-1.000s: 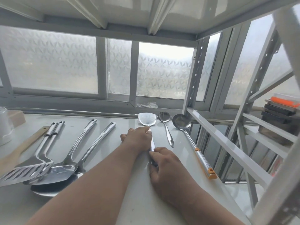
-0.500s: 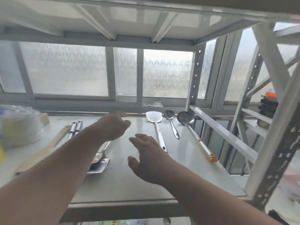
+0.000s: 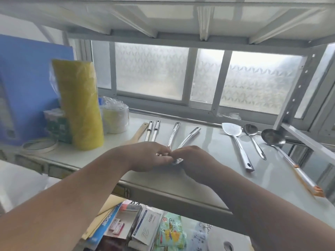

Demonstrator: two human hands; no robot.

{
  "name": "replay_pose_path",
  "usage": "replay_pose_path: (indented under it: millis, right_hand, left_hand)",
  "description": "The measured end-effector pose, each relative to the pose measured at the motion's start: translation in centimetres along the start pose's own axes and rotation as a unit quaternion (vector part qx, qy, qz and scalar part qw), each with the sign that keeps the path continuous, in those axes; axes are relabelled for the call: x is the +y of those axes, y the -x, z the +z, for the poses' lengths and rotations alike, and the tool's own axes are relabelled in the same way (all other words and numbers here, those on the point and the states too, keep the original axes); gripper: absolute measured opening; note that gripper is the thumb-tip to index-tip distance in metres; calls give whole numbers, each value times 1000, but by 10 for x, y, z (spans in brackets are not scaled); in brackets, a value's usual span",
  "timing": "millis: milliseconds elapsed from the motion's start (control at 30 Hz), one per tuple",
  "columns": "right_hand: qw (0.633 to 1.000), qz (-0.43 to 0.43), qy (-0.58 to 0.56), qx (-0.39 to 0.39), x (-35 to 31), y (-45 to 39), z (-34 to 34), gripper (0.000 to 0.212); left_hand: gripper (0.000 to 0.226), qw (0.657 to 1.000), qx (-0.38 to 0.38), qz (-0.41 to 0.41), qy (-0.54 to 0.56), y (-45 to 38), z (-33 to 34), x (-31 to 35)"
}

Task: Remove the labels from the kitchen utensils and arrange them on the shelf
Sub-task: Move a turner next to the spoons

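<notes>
On the white shelf [image 3: 208, 178] lie a steel spatula [image 3: 235, 140], a spoon [image 3: 253, 140] and a ladle [image 3: 282, 151] with an orange-tipped handle, side by side at the right. Left of them, two steel utensil handles [image 3: 181, 136] run under my hands. My left hand [image 3: 150, 156] and my right hand [image 3: 195, 160] meet fingertip to fingertip over them, fingers curled, pinching a shiny steel utensil end [image 3: 178, 161]. The utensil heads are hidden under my hands. Further left lie two more steel handles [image 3: 152, 130] and a wooden handle [image 3: 138, 133].
A tall yellow wrapped roll [image 3: 79, 105], a blue box [image 3: 23, 87], a tape ring [image 3: 39, 146] and stacked cups [image 3: 116, 118] crowd the shelf's left end. A metal shelf post [image 3: 297, 84] rises at right. Packets and boxes [image 3: 163, 229] fill the shelf below.
Both hands left the spatula at the right, lifted, and came together over the utensils further left. The view swung left and pulled back.
</notes>
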State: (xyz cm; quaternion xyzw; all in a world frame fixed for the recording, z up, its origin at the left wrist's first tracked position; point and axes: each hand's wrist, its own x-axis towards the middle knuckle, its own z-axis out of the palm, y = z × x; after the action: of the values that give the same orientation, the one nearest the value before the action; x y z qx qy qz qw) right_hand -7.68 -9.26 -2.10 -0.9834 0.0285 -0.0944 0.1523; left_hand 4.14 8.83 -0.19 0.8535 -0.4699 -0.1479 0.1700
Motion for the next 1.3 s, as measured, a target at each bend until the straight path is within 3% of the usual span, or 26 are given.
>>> replay_pose_path:
  millis: [167, 300, 433, 533, 633, 733, 833, 967, 1033, 1167, 1233, 1300]
  right_hand:
    - [997, 32, 43, 64, 10, 5, -2, 22]
    - [995, 58, -26, 76, 18, 13, -1, 32]
    - [995, 64, -64, 38, 21, 19, -1, 66]
    - [991, 77, -101, 31, 24, 25, -8, 81]
    - [989, 78, -74, 99, 36, 32, -21, 84]
    - [979, 89, -35, 179, 54, 41, -40, 87]
    - [966, 83, -15, 244, 74, 51, -59, 92]
    - [944, 101, 2, 313, 100, 61, -77, 100]
    - [930, 139, 37, 340, 111, 66, -84, 92]
    - [876, 129, 175, 430, 123, 84, -92, 32]
    - [894, 107, 128, 416, 117, 93, -87, 22]
    - [927, 100, 3, 361, 102, 101, -76, 28]
  left_hand:
    - [76, 998, 37, -4, -41, 3, -2, 8]
    - [44, 983, 75, 30, -164, -3, 2, 20]
    - [14, 915, 208, 76, -338, -16, 6, 30]
    - [17, 896, 388, 63, -208, -28, -3, 30]
    - [29, 848, 526, 62, -18, -31, -27, 37]
    - [19, 796, 600, 66, 42, -25, -56, 55]
    - [19, 768, 633, 65, 77, -14, -83, 80]
    - [17, 770, 618, 65, 148, -10, -113, 106]
    - [21, 782, 580, 68, 216, -17, -120, 115]
    - [16, 804, 434, 46, 403, -40, -125, 128]
    - [17, 743, 342, 62, 571, -45, -131, 133]
    - [35, 672, 266, 82, 686, -50, -131, 137]
